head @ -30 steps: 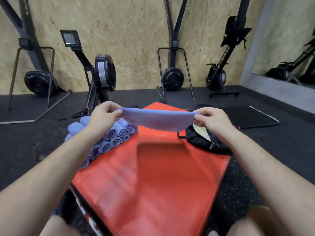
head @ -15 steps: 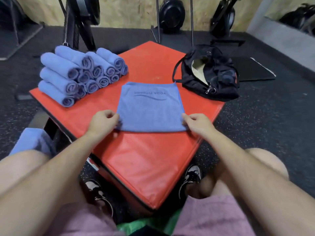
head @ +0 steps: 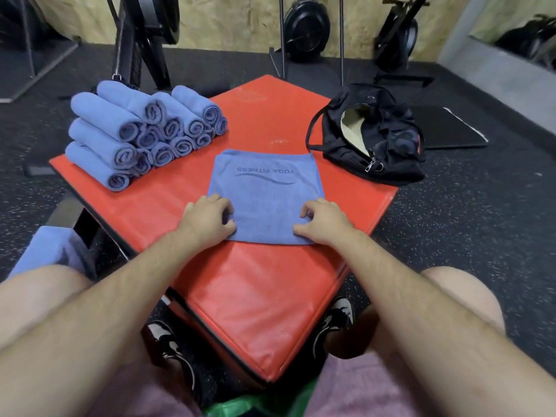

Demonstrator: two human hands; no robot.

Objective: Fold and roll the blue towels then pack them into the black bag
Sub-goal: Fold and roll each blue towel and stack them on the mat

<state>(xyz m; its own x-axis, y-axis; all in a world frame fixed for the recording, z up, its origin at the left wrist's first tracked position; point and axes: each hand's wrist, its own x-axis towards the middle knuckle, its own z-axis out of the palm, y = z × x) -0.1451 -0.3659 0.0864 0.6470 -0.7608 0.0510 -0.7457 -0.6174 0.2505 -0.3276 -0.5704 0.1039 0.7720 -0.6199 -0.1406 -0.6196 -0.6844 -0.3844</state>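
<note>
Even, soft indoor light; faint shadows. Wide-angle bending at edges. Slight motion blur; far corners soft.

Laid flat on the red bench: folded blue towel, printed side up. Gripped at its near edge by left hand and right hand, fingers curled. Stacked at far left: rolled towels. Set at far right, unzipped: black bag.
</note>
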